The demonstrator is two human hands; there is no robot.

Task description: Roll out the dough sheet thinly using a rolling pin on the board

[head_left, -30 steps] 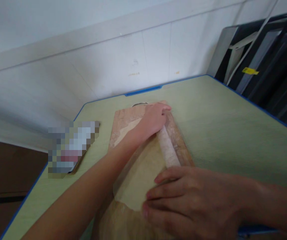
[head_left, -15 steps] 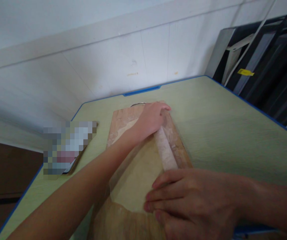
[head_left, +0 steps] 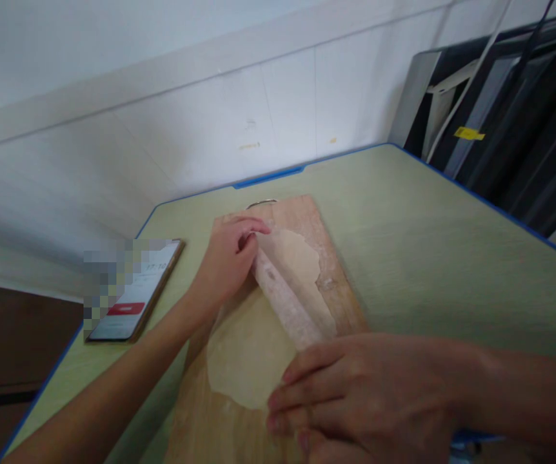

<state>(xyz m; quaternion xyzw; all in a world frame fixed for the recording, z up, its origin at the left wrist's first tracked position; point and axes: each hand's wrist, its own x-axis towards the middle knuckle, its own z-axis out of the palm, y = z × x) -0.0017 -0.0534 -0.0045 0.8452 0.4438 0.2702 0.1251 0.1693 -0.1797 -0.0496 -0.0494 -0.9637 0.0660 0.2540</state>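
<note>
A floury rolling pin (head_left: 285,303) lies slantwise across a thin, uneven sheet of dough (head_left: 251,351). Beneath the dough is a wooden cutting board (head_left: 343,287) dusted with flour. My left hand (head_left: 232,251) is curled around the far end of the pin, near the board's left side. At the near end, my right hand (head_left: 360,393) rests over the pin, fingers close together and curved down; it hides that end. Parts of the dough show on both sides of the pin.
The board lies on a pale green table (head_left: 433,258) with a blue edge. To the left a phone (head_left: 135,303) lies screen up. A white wall (head_left: 210,129) stands behind the table, and dark flat panels (head_left: 524,116) lean at the right.
My left hand has moved left and slightly nearer, swinging the pin's far end across the dough. My right hand has shifted a little left. More dough shows right of the pin.
</note>
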